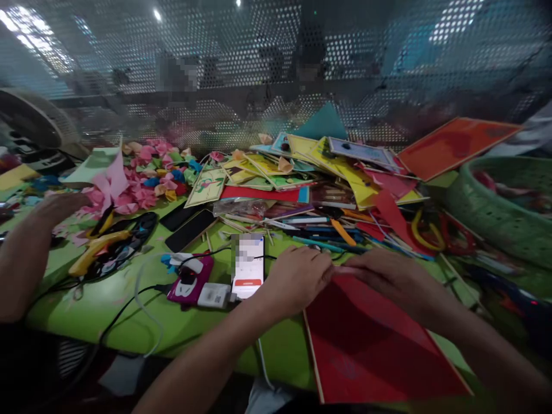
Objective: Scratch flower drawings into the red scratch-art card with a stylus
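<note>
Looks like a paper craft workshop. Shown by a green counter [86, 310] heaped with bright paper sheets [345, 167], small folded pink paper flowers [146, 184], pens [319, 233] and a yellow glue gun [97, 247]. Also by a green basket [487, 213] at the side and a metal wall [259, 57] full of small holes behind.
</note>
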Motion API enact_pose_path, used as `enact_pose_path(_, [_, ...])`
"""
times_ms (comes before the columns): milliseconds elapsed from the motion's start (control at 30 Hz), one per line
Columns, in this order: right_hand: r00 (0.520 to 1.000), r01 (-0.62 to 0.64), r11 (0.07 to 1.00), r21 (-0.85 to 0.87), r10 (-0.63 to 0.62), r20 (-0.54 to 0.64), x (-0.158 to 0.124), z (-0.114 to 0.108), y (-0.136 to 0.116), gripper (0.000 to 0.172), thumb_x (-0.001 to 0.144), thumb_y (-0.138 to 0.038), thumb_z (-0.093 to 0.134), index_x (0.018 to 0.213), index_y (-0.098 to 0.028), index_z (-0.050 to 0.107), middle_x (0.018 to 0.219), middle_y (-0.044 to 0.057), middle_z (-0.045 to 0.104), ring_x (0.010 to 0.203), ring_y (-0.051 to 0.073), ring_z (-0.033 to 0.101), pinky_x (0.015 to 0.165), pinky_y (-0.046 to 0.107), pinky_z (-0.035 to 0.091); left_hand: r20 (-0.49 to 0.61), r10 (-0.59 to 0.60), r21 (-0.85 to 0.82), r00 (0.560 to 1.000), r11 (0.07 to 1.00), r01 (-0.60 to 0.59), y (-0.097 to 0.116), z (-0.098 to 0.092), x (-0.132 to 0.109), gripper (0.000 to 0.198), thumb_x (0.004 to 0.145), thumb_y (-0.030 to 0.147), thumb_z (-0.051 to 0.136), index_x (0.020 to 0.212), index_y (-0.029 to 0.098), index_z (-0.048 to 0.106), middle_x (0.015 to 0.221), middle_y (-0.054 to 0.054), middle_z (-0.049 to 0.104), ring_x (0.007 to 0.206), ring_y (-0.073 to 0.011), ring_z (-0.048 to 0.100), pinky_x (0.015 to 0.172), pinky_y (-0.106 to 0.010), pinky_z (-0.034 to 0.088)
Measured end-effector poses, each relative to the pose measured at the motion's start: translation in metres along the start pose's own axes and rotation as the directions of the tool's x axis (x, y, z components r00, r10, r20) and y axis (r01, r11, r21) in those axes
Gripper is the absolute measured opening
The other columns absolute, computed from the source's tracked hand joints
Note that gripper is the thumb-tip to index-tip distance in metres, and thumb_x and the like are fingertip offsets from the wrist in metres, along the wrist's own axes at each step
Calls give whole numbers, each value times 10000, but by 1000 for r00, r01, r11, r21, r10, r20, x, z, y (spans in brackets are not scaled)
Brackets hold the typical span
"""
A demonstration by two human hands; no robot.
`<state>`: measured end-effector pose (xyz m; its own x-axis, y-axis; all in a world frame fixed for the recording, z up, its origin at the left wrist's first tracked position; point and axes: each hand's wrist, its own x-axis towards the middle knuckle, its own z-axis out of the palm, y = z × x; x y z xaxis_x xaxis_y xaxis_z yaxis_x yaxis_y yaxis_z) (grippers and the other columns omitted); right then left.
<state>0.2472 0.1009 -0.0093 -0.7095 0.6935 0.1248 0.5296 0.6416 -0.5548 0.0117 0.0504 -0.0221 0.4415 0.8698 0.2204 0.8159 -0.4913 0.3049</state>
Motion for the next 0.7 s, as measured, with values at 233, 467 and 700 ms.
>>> enact_pose_path(233, [943, -264, 952, 156, 289, -168, -23, -32, 40, 505, 959, -685, 540, 943, -279, 840, 880, 81, 804, 851, 286, 750, 778, 357, 562, -128, -110, 1, 986, 994, 111, -4, -28, -6, 546, 1118, 404, 182, 883, 182, 622, 828, -53, 664, 784, -184, 590, 711, -323, 388])
enact_pose_path(467, [937, -306, 911, 276, 340, -85, -18, -24, 36, 550, 921, -696, 594, 1039, -217, 837, 873, 79, 775, 796, 243, 700, 734, 332, 524, 144, 381, -223, 913, 912, -345, 33, 7, -17, 406, 1093, 458, 411, 893, 196, 647, 884, -1, 734, 822, -130, 663, 711, -295, 410])
enact_pose_path(700, [952, -277, 910, 308, 303, -39, -25, -17, 28, 346, 962, -534, 619, 1160, -295, 773, 1130, 68, 795, 1053, 268, 734, 914, 328, 554, 182, 558, -253, 810, 823, -509, 52, 27, -32, 446, 1089, 499, 383, 1038, 204, 713, 1437, -18, 670, 1256, -194, 663, 976, -367, 532])
